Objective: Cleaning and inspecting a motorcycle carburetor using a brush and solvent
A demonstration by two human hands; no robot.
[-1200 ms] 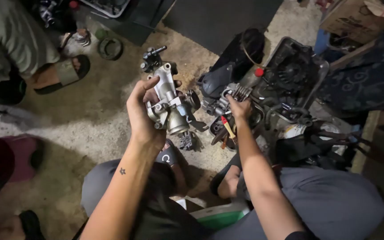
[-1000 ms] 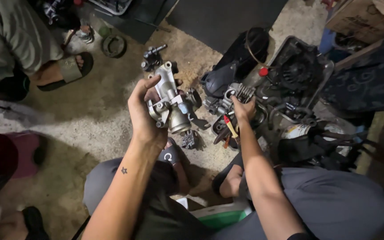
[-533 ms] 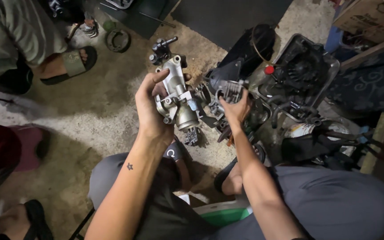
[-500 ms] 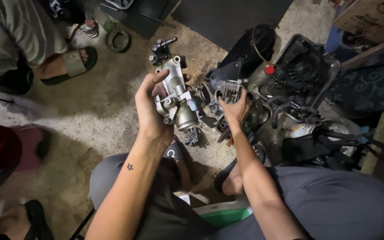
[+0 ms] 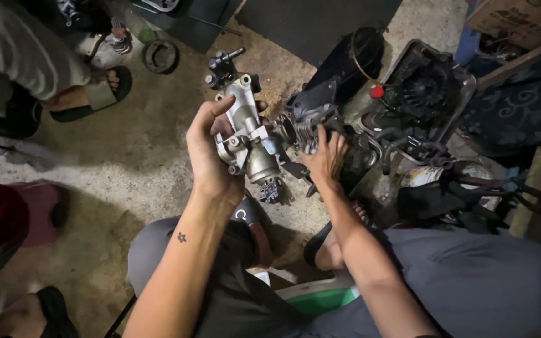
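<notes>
Throttle body (image 5: 248,141), one silver cast-metal piece, is held above the concrete floor (image 5: 126,163) with its long axis running from the far flange down toward the person, round barrel end nearest. Left hand (image 5: 211,156) wraps closed around its left side, thumb on top. Right hand (image 5: 325,156) rests with curled fingers on one dark engine assembly (image 5: 408,106) (whether it actually grips anything cannot be told). One cardboard box (image 5: 515,19) sits at the floor's far right corner; one dark ring (image 5: 159,56) lies at far left.
</notes>
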